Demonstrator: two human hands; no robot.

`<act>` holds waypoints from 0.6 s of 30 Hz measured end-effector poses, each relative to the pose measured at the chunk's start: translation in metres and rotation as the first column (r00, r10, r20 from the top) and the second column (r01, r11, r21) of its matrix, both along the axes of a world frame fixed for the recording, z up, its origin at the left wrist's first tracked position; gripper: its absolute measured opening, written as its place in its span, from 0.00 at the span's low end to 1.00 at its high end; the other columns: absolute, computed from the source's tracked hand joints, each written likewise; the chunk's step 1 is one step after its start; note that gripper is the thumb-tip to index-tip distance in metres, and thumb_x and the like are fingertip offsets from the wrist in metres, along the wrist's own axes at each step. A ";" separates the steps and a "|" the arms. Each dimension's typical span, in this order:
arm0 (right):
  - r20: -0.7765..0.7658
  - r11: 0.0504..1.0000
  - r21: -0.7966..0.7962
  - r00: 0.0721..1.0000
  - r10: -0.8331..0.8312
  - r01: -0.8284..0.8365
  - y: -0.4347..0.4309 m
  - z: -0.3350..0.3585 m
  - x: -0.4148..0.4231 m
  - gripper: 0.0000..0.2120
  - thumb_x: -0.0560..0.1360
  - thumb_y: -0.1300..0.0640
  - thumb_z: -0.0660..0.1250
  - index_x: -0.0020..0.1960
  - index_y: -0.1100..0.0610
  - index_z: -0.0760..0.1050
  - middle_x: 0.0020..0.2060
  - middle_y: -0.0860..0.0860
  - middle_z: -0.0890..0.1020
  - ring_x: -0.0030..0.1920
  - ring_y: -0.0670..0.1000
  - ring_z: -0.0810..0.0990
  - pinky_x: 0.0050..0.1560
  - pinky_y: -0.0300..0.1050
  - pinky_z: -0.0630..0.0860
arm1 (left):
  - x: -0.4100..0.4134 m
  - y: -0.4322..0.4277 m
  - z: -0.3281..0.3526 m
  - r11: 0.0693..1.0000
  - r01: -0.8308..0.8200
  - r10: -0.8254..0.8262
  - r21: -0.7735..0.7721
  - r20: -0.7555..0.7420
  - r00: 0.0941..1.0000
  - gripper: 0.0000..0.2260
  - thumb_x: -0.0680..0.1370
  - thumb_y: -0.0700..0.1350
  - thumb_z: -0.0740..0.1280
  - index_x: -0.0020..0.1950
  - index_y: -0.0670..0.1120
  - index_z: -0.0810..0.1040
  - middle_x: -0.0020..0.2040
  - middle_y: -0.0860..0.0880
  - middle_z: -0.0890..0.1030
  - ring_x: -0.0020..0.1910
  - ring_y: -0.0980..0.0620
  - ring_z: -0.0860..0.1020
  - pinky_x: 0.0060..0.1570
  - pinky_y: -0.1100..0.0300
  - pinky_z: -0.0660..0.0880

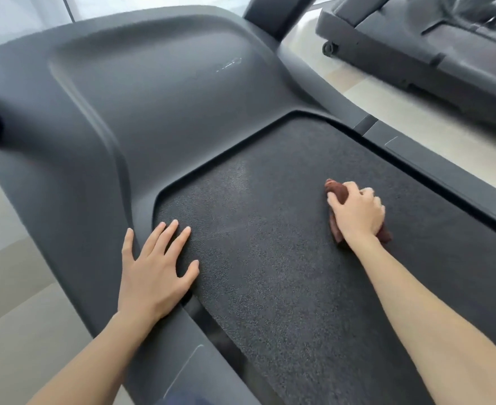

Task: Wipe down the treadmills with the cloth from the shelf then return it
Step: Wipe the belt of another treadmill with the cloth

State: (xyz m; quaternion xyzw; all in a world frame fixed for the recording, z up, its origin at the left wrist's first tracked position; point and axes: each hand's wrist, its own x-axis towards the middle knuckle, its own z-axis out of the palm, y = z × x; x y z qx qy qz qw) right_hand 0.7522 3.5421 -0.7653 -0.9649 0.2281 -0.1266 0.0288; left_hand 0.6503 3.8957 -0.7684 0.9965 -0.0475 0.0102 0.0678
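Both hands lie on the treadmill belt: left hand flat, fingers spread, at the belt's left edge; right hand gripping the bunched brown cloth near the belt's right side.

A pale beige floor of large smooth tiles shows at the lower left, with faint seams between the tiles, and again as a lighter, glossier band at the upper right. At the top left stands a bright, whitish wall or window, crossed by a thin dark upright strip; which of the two it is cannot be told
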 end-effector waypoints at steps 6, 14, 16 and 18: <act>-0.020 0.966 -0.053 0.968 0.251 -0.251 0.090 0.000 -0.036 0.19 0.75 0.40 0.62 0.58 0.52 0.74 0.51 0.57 0.76 0.50 0.60 0.75 0.51 0.51 0.68 | 0.001 0.001 -0.002 1.000 0.005 -0.006 0.031 0.030 1.000 0.34 0.71 0.66 0.42 0.74 0.56 0.63 0.75 0.54 0.62 0.75 0.57 0.56 0.72 0.45 0.36; 0.014 0.833 -0.069 0.834 0.551 -0.549 0.056 -0.003 -0.145 0.18 0.71 0.41 0.68 0.55 0.51 0.78 0.44 0.54 0.77 0.42 0.57 0.76 0.42 0.50 0.72 | 0.003 0.005 -0.008 0.997 0.055 -0.052 -0.051 0.060 0.997 0.24 0.77 0.61 0.56 0.71 0.55 0.67 0.75 0.52 0.63 0.75 0.54 0.57 0.71 0.44 0.37; -0.042 0.945 -0.060 0.946 0.320 -0.322 0.014 0.001 -0.152 0.19 0.73 0.40 0.65 0.59 0.50 0.76 0.49 0.54 0.77 0.49 0.58 0.76 0.48 0.51 0.70 | 0.004 0.003 -0.007 0.991 0.116 -0.111 -0.061 0.069 0.991 0.23 0.78 0.58 0.59 0.71 0.54 0.68 0.75 0.51 0.63 0.75 0.54 0.56 0.72 0.44 0.39; -0.078 0.998 -0.026 0.995 0.056 -0.058 -0.013 0.005 -0.152 0.20 0.75 0.40 0.62 0.61 0.50 0.74 0.54 0.56 0.76 0.54 0.59 0.74 0.53 0.52 0.68 | 0.001 0.000 -0.004 0.966 0.252 -0.247 -0.060 0.075 0.966 0.25 0.76 0.58 0.54 0.70 0.51 0.70 0.73 0.49 0.66 0.74 0.51 0.59 0.73 0.45 0.46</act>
